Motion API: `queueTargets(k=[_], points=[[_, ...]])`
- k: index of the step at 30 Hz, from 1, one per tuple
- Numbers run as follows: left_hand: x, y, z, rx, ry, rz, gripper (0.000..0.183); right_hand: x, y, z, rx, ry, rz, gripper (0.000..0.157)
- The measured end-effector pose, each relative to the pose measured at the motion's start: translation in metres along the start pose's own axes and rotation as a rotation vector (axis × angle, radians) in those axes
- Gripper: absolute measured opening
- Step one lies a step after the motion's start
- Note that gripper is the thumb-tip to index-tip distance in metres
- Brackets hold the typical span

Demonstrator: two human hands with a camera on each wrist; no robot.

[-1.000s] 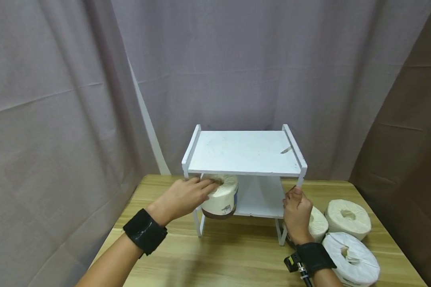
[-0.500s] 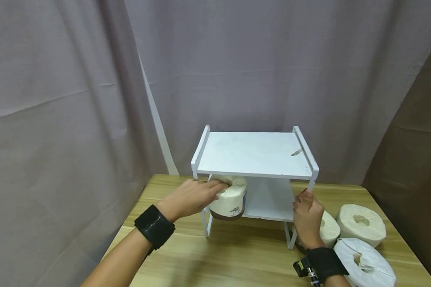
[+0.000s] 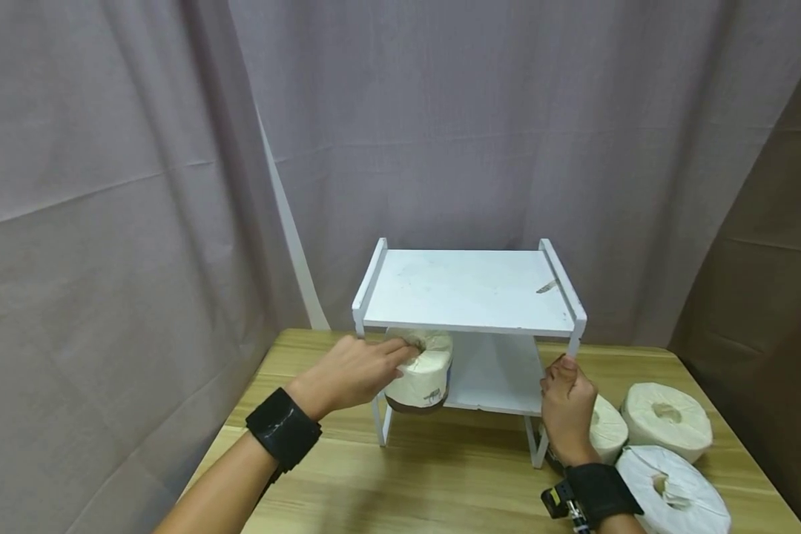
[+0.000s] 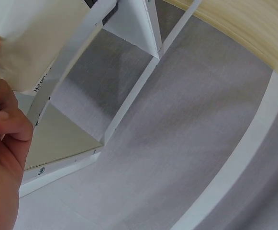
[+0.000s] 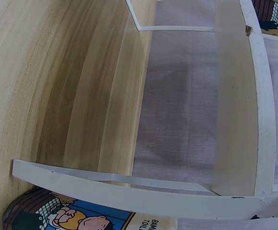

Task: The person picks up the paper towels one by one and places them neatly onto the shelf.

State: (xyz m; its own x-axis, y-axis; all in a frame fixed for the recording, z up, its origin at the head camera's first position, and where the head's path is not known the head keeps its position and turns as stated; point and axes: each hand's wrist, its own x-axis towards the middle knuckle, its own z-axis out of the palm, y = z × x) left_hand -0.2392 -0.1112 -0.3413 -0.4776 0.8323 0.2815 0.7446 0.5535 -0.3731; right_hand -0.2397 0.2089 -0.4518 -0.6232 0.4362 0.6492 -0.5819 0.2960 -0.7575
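Two hands are at work, well apart: the left hand (image 3: 357, 371), left of the frame's centre, has its fingers over the top of a wrapped roll (image 3: 419, 386), pinching it near the hole, and over to the right the right hand (image 3: 569, 408) has its fingers curled tight round the front leg (image 3: 573, 346) of a white rack (image 3: 467, 289)! That roll is just below the middle of the head view, under the left end of the top board, at the front edge of the lower shelf (image 3: 494, 374); whether its base touches the shelf, I can't tell. Down in the lower right, three more rolls: one (image 3: 610, 426) partly behind the right hand, one (image 3: 669, 421) farther back, and a whiter one (image 3: 677, 493) nearest the frame's bottom. They're all on the wood-grain table (image 3: 440, 489), with a grey curtain (image 3: 414, 148) filling the upper frame. Black bands on both wrists, left band (image 3: 283, 429) and right band (image 3: 604, 489)! Over to the left wrist view, pale wrapper at upper left, fingers bent against it, and in the right wrist view, a colourful cartoon print (image 5: 76, 213) shows at lower left
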Motion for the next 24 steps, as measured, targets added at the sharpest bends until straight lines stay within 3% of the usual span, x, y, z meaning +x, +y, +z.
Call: queueTargets(k=[12, 24], points=[[0.005, 0.008, 0.002, 0.06, 0.081, -0.076, 0.035, 0.003, 0.003, 0.0, 0.025, -0.01, 0.006, 0.045], [0.013, 0.02, 0.002, -0.017, 0.138, -0.195, 0.033, 0.008, -0.002, -0.001, -0.018, 0.013, 0.015, 0.048]])
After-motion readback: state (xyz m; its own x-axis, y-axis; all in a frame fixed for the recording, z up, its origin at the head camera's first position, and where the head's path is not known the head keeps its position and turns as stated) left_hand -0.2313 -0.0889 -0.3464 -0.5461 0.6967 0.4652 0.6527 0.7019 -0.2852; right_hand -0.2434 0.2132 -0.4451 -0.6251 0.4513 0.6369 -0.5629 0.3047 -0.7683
